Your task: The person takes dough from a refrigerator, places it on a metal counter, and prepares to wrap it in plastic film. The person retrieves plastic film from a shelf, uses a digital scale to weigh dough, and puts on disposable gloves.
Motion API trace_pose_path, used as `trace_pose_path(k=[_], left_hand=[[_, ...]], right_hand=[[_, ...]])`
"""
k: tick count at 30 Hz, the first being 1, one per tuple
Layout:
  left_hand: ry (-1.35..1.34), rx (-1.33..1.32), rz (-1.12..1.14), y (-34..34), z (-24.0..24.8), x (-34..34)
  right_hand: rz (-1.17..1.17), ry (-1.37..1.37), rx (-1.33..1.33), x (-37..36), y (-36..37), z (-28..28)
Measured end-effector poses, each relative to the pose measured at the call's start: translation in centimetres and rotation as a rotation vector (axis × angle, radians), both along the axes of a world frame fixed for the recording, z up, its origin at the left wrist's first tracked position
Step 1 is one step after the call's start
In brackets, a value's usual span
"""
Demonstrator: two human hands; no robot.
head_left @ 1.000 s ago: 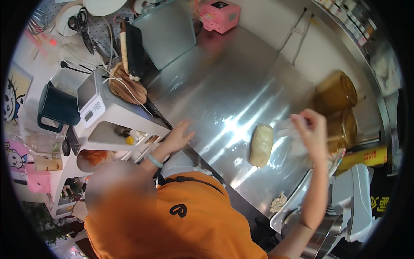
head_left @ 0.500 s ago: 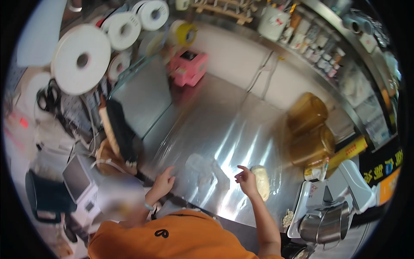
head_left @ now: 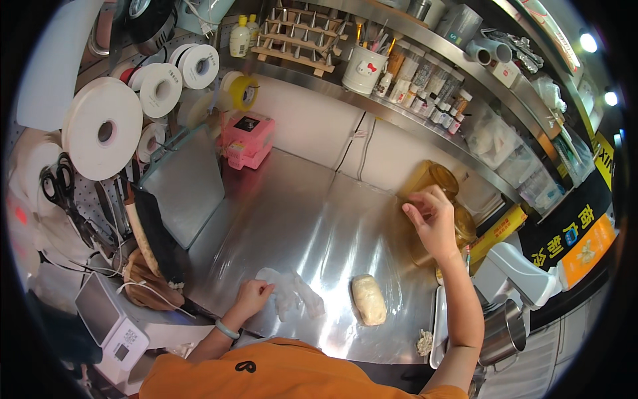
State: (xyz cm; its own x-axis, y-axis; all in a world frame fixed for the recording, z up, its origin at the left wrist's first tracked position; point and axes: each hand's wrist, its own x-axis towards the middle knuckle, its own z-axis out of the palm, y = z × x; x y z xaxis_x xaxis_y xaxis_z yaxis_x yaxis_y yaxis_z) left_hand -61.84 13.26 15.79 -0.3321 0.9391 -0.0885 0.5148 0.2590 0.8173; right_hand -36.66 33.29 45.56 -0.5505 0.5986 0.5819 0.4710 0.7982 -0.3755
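A pale oblong lump of dough (head_left: 369, 300) lies on the shiny steel worktop (head_left: 299, 193), in front of me and right of the middle. To its left is a crumpled piece of thin clear plastic (head_left: 292, 296). My left hand (head_left: 251, 299) is closed at the left edge of that plastic, its fingertips pinched over it. My right hand (head_left: 435, 219) is raised at the right, in front of the amber jars (head_left: 435, 178). Its fingers are curled toward the thumb; whatever they hold, if anything, cannot be made out.
A pink machine (head_left: 246, 139) stands at the back left beside a grey board (head_left: 186, 189). White ribbon rolls (head_left: 105, 132) and scissors (head_left: 60, 179) hang left. A scale (head_left: 116, 332) is near left, a steel pot (head_left: 502, 336) near right. A shelf (head_left: 385, 103) holds bottles and piping tips.
My right hand has risen from beside the dough to the amber jars, its fingers curling. My left hand has closed at the clear plastic. The view has shifted.
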Motion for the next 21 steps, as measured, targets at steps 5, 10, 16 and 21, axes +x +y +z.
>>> trace_pose_path(k=[5, 10, 16, 21], left_hand=[[0.082, 0.467, 0.216, 0.1, 0.4, 1.5], [0.028, -0.21, 0.071, -1.1, 2.4, 0.1], [0.122, 0.548, 0.439, -1.6, 1.6, 3.8], [0.066, -0.1, 0.11, -3.5, 3.9, 2.8]], right_hand=[[-0.007, 0.087, -0.026, 2.0, 1.8, 2.0], [-0.016, 0.337, -0.084, 3.1, 4.3, 4.7], [0.024, 0.274, 0.092, 4.2, 4.7, 5.6], [0.02, 0.207, 0.02, 4.0, 3.2, 4.3]])
